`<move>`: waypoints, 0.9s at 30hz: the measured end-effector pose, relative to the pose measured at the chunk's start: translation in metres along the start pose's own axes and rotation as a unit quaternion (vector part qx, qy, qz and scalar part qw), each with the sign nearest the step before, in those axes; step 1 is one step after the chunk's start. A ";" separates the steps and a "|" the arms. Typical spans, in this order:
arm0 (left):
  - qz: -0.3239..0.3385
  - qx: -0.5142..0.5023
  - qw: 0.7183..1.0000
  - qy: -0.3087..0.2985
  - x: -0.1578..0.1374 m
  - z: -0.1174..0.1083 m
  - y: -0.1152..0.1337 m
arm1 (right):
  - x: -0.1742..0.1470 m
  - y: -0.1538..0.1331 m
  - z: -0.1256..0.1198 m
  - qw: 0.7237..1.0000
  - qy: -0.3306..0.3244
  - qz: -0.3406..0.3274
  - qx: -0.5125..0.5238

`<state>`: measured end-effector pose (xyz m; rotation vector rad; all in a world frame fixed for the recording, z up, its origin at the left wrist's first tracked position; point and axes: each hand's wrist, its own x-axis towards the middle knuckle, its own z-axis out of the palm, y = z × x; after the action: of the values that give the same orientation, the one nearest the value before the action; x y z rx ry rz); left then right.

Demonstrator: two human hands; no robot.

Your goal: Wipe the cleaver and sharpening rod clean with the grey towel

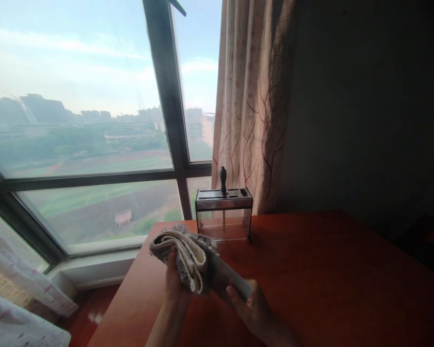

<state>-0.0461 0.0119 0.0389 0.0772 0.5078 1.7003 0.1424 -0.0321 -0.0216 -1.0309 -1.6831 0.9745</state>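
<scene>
My left hand [177, 279] is closed around a folded grey and cream cloth [183, 250], with the thumb pressed on its near side. In my right hand [251, 306] is a kitchen knife [231, 277] with a broad grey blade, the fingers wrapped at its near end. The blade slants up to the left, and its far part meets the cloth, which hides the tip. Both hands are above the reddish-brown table [311, 270]. Just beyond them stands a clear-sided knife block [224, 205] holding one dark-handled tool [223, 179] upright.
A large window [79, 120] with dark frames lies beyond the table on the left. Behind the knife block hangs a patterned curtain [253, 106]. White spotted fabric [21, 318] is at the lower left, and a dark wall [365, 111] is on the right.
</scene>
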 end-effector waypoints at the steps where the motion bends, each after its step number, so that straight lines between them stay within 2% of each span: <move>1: -0.012 0.011 1.000 -0.007 -0.002 -0.001 -0.006 | 0.001 0.001 0.001 1.000 -0.003 -0.004 0.010; 4: -0.062 0.061 0.996 -0.010 -0.011 -0.002 -0.025 | 0.005 0.003 0.003 0.999 -0.006 -0.003 0.050; 6: -0.082 0.097 0.992 -0.016 -0.017 -0.002 -0.037 | 0.008 0.005 0.003 0.997 0.016 0.006 0.080; 9: -0.076 0.141 0.986 -0.042 -0.025 -0.002 -0.046 | 0.013 0.009 0.000 0.992 0.039 0.014 0.116; 15: -0.034 0.176 0.983 -0.050 -0.029 0.001 -0.043 | 0.019 0.010 -0.008 0.991 0.001 0.036 0.127; 20: -0.023 0.167 0.985 -0.045 -0.025 0.000 -0.038 | 0.021 -0.004 -0.021 0.996 -0.036 0.029 0.079; 23: -0.015 0.141 0.989 -0.041 -0.020 -0.001 -0.030 | 0.022 -0.014 -0.027 0.999 -0.025 0.014 0.041; 27: -0.006 0.128 0.991 -0.043 -0.017 0.002 -0.020 | 0.022 -0.021 -0.025 0.998 -0.017 0.030 0.054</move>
<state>-0.0236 -0.0014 0.0367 0.3303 0.6592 1.6044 0.1565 -0.0150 0.0112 -1.0026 -1.6168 1.1161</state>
